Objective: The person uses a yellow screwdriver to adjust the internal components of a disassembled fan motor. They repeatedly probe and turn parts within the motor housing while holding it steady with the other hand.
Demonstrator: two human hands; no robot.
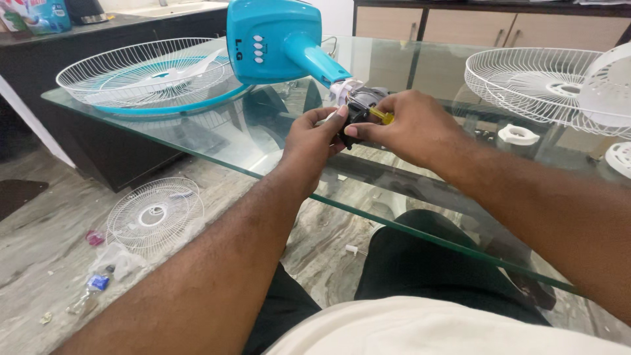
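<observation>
While both hands grip it, motor sits between.

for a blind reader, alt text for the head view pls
Both hands, left hand and right hand, grip a dark fan motor on a glass table, beside a teal fan base and white grilles.

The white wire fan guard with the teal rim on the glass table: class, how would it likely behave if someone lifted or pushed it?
The fan guard is thin open wire, so probably light for its size and somewhat springy. Lying flat on the smooth glass table, it would likely slide easily rather than tip. Its thin wires could bend if squeezed.
</observation>
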